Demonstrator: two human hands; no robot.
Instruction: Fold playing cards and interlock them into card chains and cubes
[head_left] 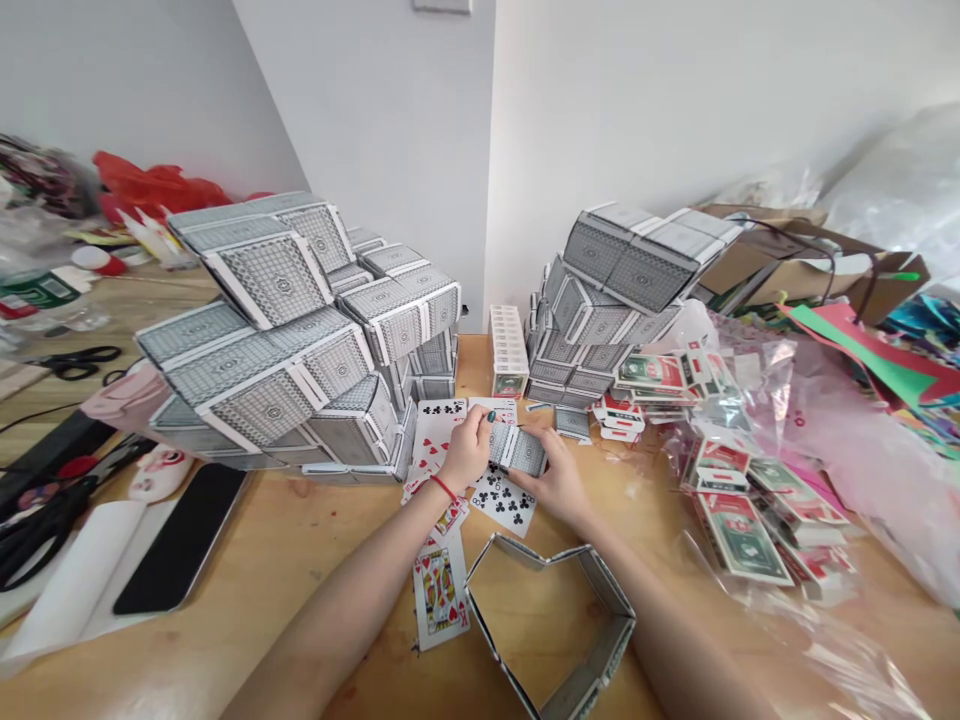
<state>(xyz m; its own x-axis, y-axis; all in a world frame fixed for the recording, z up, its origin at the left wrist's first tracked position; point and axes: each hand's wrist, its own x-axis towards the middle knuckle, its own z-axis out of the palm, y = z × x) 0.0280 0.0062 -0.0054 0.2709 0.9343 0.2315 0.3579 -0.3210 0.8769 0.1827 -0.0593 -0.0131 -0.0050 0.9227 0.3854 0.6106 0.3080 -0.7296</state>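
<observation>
My left hand [466, 450] and my right hand [556, 485] meet over the wooden table [300, 540], both closed on a small folded block of grey-backed playing cards [519, 450]. A red band sits on my left wrist. Under the hands lie loose face-up cards, among them a black clubs card [504, 497] and a king of hearts [440, 592]. In front of me, near the table's edge, stands an open heart-shaped frame of folded cards [551, 620].
Tall stacks of folded card blocks rise at the left [292, 340] and back right [615, 290]. Card packs in plastic [739, 520] lie at the right with coloured paper [862, 350]. Scissors [75, 362] and a dark tablet [184, 535] are at the left.
</observation>
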